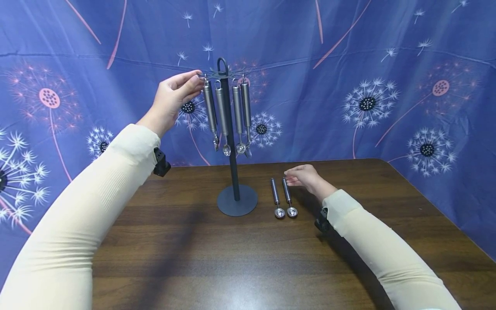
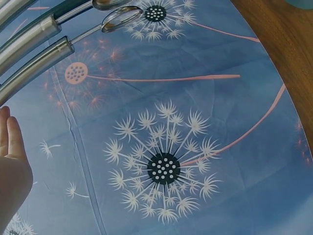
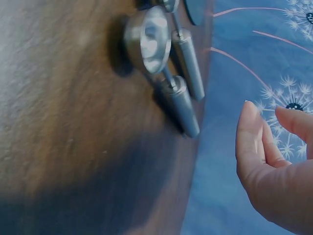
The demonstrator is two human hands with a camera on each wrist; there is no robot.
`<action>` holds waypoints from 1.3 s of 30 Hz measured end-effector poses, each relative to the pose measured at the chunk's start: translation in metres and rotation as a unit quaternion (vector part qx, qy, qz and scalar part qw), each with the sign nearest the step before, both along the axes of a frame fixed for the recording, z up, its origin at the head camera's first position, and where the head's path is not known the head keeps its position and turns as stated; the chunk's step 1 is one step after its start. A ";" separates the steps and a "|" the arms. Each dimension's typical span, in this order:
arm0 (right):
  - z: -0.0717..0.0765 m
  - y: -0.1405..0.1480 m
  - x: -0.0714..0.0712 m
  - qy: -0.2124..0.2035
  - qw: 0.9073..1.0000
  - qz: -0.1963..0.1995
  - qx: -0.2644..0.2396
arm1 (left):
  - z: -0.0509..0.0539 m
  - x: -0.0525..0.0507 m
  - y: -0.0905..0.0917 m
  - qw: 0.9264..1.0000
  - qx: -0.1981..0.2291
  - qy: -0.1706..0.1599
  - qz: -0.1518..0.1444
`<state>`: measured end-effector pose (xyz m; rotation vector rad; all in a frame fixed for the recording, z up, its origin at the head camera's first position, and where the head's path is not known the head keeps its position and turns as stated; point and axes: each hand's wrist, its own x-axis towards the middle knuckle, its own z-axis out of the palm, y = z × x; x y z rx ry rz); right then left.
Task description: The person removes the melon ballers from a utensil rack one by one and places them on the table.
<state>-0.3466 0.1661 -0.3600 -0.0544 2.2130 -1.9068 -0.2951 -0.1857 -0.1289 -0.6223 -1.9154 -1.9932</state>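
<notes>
Sitting closest on the brown table point(image 1: 232, 258) are a left metal scoop point(image 1: 275, 193) and a right metal scoop point(image 1: 288, 194), lying side by side, bowls pointing toward the person. The right hand point(image 1: 306, 177) is hovering near the handle end of the right metal scoop, thumb and fingers curving loosely apart and holding nothing; the right wrist view is showing a gap between fingertips and metal. A bit left, the dark stand point(image 1: 234, 172) is standing upright, with four utensils point(image 1: 222, 110) hanging around its top. Up there, the left hand point(image 1: 176, 97) is keeping its fingertips right by the hook end of the leftmost utensil point(image 1: 210, 105), but tbh I can't tell if they're pinching or just touching. Blue patterned cloth point(image 1: 310, 107) is hanging behind everything.
</notes>
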 end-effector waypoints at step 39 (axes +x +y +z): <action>0.121 -0.057 0.011 0.048 0.990 0.076 -0.106 | -0.003 0.000 0.004 0.999 0.003 0.018 0.035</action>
